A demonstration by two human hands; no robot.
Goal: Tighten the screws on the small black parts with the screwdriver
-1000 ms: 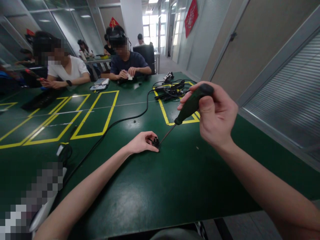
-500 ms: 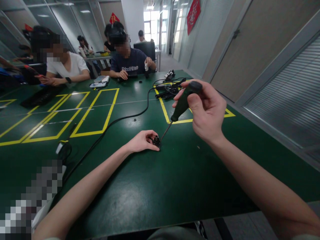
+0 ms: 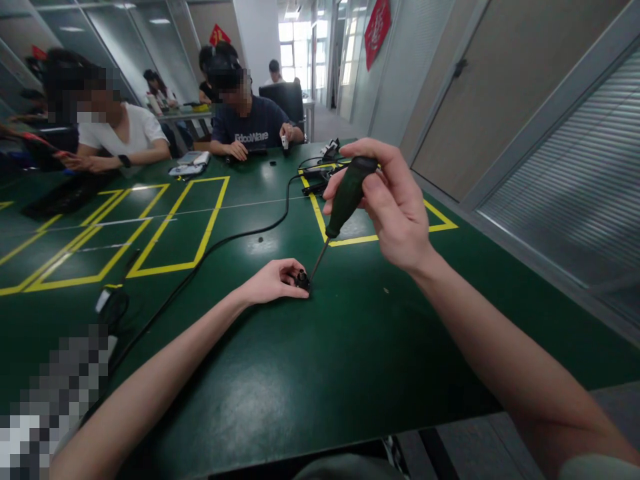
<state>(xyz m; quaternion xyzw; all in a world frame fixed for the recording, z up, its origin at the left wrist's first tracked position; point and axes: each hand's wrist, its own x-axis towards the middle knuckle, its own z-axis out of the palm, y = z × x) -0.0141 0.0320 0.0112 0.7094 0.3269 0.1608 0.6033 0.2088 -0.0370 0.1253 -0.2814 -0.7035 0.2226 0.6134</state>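
Note:
My right hand [image 3: 393, 207] is closed round the dark green handle of a screwdriver [image 3: 349, 197], which slants down to the left. The thin shaft's tip meets the right side of a small black part [image 3: 302, 280], or lies just beside it; which of the two I cannot tell. Thumb and fingers of my left hand [image 3: 273, 283] pinch that part against the green table [image 3: 260, 387]. A short round stub rises from its top, while my fingers cover its left side.
Black cables and parts [image 3: 320, 175] lie behind my right hand within yellow tape [image 3: 316, 213]. A long black cable [image 3: 220, 245] crosses the table to the left. Two co-workers sit across at the far side, near a grey-white case [image 3: 190, 163]. A small dark bit [image 3: 260, 240] lies mid-table.
The whole view has shifted slightly, so things sit further left. The screwdriver stands a little more upright and my right hand's fingers have shifted on its handle. My left hand keeps its pinch.

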